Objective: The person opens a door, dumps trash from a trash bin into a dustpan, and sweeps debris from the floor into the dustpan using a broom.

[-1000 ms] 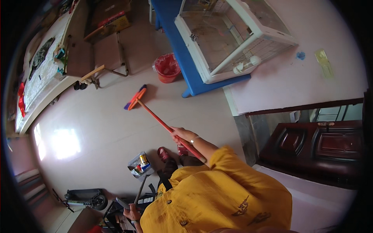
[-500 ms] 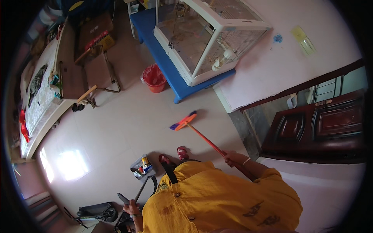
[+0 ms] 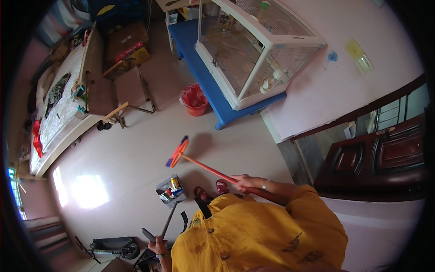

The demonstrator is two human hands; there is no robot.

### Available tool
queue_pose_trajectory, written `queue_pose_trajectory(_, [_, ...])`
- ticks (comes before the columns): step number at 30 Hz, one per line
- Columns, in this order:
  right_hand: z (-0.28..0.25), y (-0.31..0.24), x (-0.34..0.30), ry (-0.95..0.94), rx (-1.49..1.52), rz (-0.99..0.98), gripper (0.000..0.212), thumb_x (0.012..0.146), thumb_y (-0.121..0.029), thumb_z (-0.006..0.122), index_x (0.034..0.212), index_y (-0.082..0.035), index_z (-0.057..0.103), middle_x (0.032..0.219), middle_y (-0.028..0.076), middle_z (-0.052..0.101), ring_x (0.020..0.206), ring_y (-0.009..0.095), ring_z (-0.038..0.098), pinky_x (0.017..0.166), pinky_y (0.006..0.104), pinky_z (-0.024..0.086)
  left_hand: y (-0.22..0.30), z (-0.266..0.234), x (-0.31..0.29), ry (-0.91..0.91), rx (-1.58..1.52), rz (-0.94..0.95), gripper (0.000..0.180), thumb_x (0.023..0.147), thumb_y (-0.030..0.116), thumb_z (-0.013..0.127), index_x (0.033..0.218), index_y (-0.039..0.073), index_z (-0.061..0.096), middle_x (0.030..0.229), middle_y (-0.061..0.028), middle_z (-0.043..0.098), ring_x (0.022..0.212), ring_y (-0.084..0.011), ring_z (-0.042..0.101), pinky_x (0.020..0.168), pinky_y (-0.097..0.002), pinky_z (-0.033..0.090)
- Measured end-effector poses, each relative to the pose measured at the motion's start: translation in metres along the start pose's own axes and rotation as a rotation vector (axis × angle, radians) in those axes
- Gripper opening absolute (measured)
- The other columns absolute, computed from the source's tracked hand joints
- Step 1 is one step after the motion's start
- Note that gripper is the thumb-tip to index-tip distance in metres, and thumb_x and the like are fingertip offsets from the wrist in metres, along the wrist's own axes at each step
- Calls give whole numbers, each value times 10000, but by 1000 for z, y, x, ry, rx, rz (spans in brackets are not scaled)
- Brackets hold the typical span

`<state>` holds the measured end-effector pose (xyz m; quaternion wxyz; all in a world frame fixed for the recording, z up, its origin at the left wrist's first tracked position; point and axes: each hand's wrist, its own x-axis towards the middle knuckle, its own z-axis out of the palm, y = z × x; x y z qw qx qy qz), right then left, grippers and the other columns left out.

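Observation:
My right hand (image 3: 247, 182) is closed round the red handle of a broom (image 3: 208, 169). The orange head with purple bristles is tilted, and a shadow falls on the floor to its right. Low on the left, my left hand (image 3: 157, 246) grips the dark pole of a long-handled dustpan (image 3: 180, 198). The grey pan is on the floor just left of my feet, with several small packages and a yellow-and-white container (image 3: 175, 183) in it.
A red lined bin (image 3: 195, 109) stands beside a blue low table (image 3: 213, 102) bearing a white cage (image 3: 240, 102). Left are a folding chair (image 3: 131, 88) and a bed (image 3: 54, 140). A scooter (image 3: 111, 245) lies lower left. A dark red door (image 3: 376, 158) is at right.
The broom has swung left, its head now nearer the dustpan and turned more upright. My right hand moved left with it. My left hand still holds the dustpan pole; the whole view has shifted slightly.

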<state>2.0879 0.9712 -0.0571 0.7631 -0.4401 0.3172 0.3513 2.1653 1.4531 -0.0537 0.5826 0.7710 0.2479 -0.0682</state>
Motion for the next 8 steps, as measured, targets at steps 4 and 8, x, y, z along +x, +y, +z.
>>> queue_pose_trajectory(4, [33,-24,110,-66,-101,89,560,829,-127,488,1357,-163,304,575,-33,408,429,54,383,366,226,340,-20,-17,-13,-9,-49,63,124,696,97,607,697,-17,556,585,-40,528,424,-121,489,362,-267,429])
queue_pose_trajectory(8, [43,-38,203,-216,-1,240,401,860,-241,487,1236,-159,375,591,-54,408,435,46,420,353,265,346,-18,-43,-39,31,39,104,147,740,136,614,728,-5,576,576,-6,541,440,-104,505,403,-247,409])
